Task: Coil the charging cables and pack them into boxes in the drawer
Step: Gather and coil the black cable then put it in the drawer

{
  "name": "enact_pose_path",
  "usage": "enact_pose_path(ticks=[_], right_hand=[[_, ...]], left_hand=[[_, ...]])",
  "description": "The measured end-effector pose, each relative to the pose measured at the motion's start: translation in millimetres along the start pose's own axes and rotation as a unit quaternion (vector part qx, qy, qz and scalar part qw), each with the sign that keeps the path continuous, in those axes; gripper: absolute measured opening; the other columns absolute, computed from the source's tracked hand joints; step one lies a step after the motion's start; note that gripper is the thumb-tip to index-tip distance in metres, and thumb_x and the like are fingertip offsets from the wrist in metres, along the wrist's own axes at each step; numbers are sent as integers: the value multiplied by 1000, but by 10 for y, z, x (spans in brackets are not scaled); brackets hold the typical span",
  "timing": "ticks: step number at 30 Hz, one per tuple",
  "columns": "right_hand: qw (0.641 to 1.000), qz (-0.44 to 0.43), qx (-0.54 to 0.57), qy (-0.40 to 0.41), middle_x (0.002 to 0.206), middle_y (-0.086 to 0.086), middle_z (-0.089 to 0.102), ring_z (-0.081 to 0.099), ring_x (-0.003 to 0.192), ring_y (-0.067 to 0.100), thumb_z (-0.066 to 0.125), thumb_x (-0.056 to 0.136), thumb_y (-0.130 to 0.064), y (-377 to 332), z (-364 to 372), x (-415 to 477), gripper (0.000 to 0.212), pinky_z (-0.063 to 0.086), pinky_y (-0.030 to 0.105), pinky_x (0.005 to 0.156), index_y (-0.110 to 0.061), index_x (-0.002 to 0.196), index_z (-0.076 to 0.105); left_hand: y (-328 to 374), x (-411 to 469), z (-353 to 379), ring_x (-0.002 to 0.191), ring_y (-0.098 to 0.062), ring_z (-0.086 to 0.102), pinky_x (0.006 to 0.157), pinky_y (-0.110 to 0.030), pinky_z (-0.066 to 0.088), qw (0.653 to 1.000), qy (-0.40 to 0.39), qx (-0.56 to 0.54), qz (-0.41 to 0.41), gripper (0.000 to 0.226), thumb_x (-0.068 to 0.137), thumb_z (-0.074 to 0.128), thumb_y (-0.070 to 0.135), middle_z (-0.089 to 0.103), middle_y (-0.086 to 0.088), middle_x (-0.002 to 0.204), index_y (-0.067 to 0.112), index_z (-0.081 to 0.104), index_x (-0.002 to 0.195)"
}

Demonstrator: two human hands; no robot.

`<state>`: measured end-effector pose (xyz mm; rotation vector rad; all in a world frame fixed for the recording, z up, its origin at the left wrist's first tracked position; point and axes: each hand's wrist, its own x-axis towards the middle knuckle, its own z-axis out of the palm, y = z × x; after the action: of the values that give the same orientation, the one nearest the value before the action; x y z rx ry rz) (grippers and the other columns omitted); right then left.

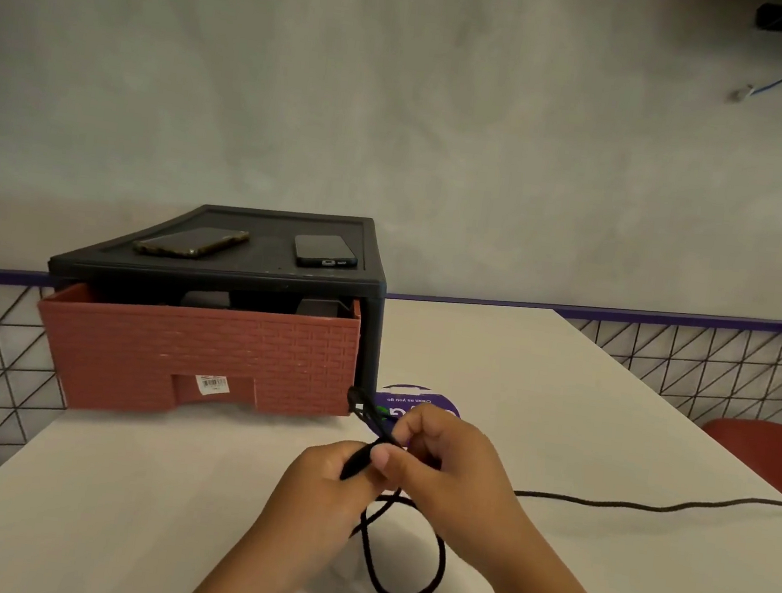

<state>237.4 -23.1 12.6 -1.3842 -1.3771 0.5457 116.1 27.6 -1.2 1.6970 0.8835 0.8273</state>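
Left hand (326, 481) and right hand (450, 469) both grip the black cable (599, 503) (one loop hangs below); the red drawer (197, 352) is at 10 o'clock.

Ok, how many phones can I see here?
2, both on top of the drawer unit: the left phone and the right phone. The drawer may hide others.

Purple sticker (404, 398) on table (539, 386), just beyond the grip where left hand (328, 484) and right hand (453, 464) hold the cable (647, 507). Small white line reads "Clean as you go", upside down to camera. Larger letters nearer the grip are hidden by the right hand, unreadable.

White barcode label (210, 383) on drawer (198, 347) front, left of and beyond the grip. Print too small to read.
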Motion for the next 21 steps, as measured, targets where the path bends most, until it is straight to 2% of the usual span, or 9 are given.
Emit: enact_pose_path(ticks=[4, 6, 8, 11, 12, 14, 16, 18, 21], right_hand=[[980, -9, -182, 78, 49, -17, 51, 45, 50, 3, 66, 84, -28, -54, 8, -8, 30, 35, 15, 50, -29, 63, 45], [964, -34, -246, 98, 53, -12, 51, 47, 55, 6, 59, 88, -29, -93, -24, -29, 20, 34, 16, 51, -29, 72, 48], [945, -66, -303, 107, 67, -9, 57, 52, 65, 10, 52, 92, -22, -108, -21, -39, 11, 37, 18, 55, -26, 82, 54], [898, -131, -402, 124, 62, -6, 58, 50, 50, 14, 57, 72, -3, -68, 15, -21, 18, 30, 18, 38, -21, 74, 54], [892, -158, -399, 143, 59, -8, 57, 47, 45, 13, 59, 63, -2, -60, 25, -14, 24, 27, 16, 35, -23, 73, 52], [883, -236, -358, 190, 65, -7, 59, 52, 49, 15, 54, 60, 1, -3, 27, -7, 35, 38, 21, 35, -26, 82, 51], [881, -299, -263, 255, 74, -8, 59, 57, 63, 10, 41, 69, 2, -66, -20, -37, 36, 45, 19, 52, -26, 89, 51], [882, -307, -142, 329, 79, -16, 53, 52, 74, -6, 35, 76, -3, -154, -95, -62, 31, 39, 5, 66, -26, 90, 52], [871, -242, -19, 427, 73, -23, 52, 49, 69, -8, 36, 76, -1, -152, -239, -24, 34, 35, 3, 65, -32, 80, 51]], left_hand=[[-72, 13, 20, 50, -3, 44, 52, -18, 34, 987, 12, 147, 57, 29, 88, 59, 31, 54, 13, 51, 22, 58, 60], [-64, -7, 55, 49, -9, 37, 50, -22, 28, 979, 9, 190, 67, 34, 88, 56, 35, 47, 8, 50, 19, 50, 58], [-46, -36, 104, 53, -13, 41, 51, -24, 27, 972, -2, 223, 79, 36, 85, 51, 42, 55, 3, 56, 17, 48, 60], [-34, -46, 142, 68, -21, 59, 57, -29, 37, 973, 0, 215, 81, 32, 77, 44, 47, 68, -4, 72, 18, 53, 68], [-34, -44, 136, 70, -22, 61, 58, -31, 39, 975, 3, 206, 84, 32, 77, 45, 48, 68, -3, 72, 18, 54, 71], [-39, -47, 122, 58, -18, 54, 54, -29, 35, 976, 12, 194, 95, 32, 84, 53, 43, 61, 2, 60, 16, 53, 67], [-15, -57, 96, 48, -13, 37, 48, -22, 24, 977, 32, 183, 105, 36, 87, 58, 35, 45, 6, 47, 18, 46, 57], [20, -39, 61, 47, -9, 34, 49, -22, 25, 983, 63, 146, 94, 37, 85, 61, 36, 41, 9, 44, 19, 47, 55], [39, 16, -29, 47, -3, 37, 50, -18, 31, 990, 126, 42, 55, 26, 85, 65, 25, 44, 14, 45, 12, 60, 63]])
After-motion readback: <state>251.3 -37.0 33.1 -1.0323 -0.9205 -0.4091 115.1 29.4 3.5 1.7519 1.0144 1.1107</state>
